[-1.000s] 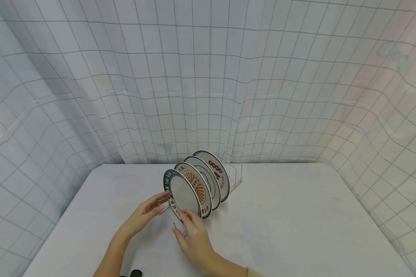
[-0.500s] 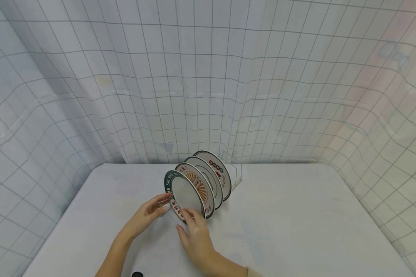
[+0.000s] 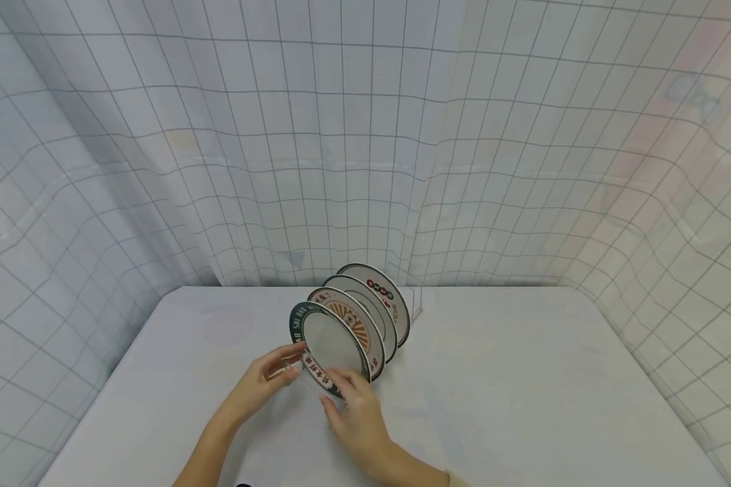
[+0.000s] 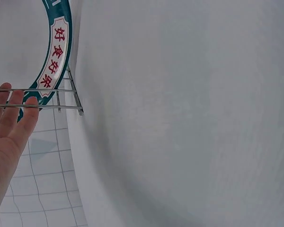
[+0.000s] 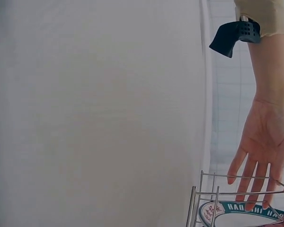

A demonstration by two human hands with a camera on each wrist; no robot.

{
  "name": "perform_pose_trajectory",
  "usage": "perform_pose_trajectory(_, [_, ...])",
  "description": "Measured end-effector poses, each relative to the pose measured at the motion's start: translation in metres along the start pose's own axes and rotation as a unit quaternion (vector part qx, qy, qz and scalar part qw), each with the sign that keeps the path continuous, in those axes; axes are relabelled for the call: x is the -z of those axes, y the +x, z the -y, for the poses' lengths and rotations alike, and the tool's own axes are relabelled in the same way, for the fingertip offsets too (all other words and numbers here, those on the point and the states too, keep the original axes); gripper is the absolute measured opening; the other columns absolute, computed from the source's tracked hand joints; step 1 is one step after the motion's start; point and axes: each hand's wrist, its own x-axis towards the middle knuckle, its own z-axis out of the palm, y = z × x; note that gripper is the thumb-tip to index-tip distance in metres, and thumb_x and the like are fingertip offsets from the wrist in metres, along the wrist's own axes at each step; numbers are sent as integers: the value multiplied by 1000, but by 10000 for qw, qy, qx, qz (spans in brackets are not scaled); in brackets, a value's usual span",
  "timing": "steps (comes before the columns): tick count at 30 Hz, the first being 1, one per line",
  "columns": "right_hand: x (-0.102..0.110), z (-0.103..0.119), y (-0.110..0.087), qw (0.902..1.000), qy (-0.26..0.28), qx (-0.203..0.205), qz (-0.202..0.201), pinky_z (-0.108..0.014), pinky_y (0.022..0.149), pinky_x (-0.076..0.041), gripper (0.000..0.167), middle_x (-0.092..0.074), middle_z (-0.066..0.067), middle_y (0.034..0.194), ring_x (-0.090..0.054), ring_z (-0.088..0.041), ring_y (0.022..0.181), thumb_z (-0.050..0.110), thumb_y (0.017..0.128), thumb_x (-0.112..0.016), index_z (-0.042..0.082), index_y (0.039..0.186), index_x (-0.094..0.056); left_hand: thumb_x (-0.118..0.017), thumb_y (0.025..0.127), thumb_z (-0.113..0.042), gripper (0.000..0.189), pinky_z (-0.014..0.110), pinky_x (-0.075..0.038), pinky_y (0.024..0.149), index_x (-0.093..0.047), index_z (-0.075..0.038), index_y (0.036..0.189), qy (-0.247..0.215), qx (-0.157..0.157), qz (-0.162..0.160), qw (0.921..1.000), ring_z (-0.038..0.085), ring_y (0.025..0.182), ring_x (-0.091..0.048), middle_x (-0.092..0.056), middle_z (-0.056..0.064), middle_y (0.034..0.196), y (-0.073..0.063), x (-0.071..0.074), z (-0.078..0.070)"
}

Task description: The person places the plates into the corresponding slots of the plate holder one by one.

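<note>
A wire plate rack [image 5: 213,194] holds several round plates on edge, one behind another. The front plate [image 3: 329,341] has a dark green rim with red characters; the one behind it bears an orange sunburst [image 3: 358,329]. At the rack's left front corner, my left hand [image 3: 264,379] grips the wire, fingers on the far side and thumb on the near side. In the left wrist view its fingers [image 4: 31,111] show behind two wires, beside the green rim. My right hand [image 3: 359,412] holds the rack's right front corner, fingers over the green plate's lower edge and thumb below.
The rack stands on a white-covered table [image 3: 493,372]. White grid-patterned curtains [image 3: 365,135] enclose the back and both sides. A black device [image 5: 236,35] sits on the left wrist, below a beige sleeve [image 5: 270,16].
The rack's front end has swung to the right, and its plates have shifted right with it. Both hands have moved right along with the rack, keeping their hold.
</note>
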Motion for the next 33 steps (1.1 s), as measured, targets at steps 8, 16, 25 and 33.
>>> perform_pose_trajectory(8, [20,-15,-6,9994,331,31,130,-22,84,-48,38,-59,-2,106,-58,-15,98,2,74,-74,0,110,-63,-63,86,-11,41,23,-50,77,-53,1,124,129,320,-504,9981,40,113,-50,-53,20,125,0,-20,-3])
perform_pose_trajectory(16, [47,-35,-9,9950,879,-125,459,-26,84,-50,43,-59,-5,105,-60,-20,98,-5,72,-72,0,114,-61,-71,79,-12,38,44,-47,88,-61,-3,115,360,417,-936,9941,29,105,-57,-61,11,117,3,-46,-8])
perform_pose_trajectory(25, [74,-56,-7,9783,1793,-630,824,-34,83,-50,42,-58,-18,104,-58,-33,96,-13,73,-67,-4,113,-60,-72,78,-11,37,42,-46,90,-64,-5,113,225,289,-1135,9929,25,101,-60,-62,8,114,6,-72,-15])
perform_pose_trajectory(33, [97,-78,-1,9614,2193,-988,1334,-35,85,-48,43,-56,-19,110,-56,-22,106,-14,75,-65,-5,116,-58,-75,74,-8,37,25,-51,75,-66,-6,110,-106,445,-1330,9901,27,96,-60,-63,9,112,14,-92,-16])
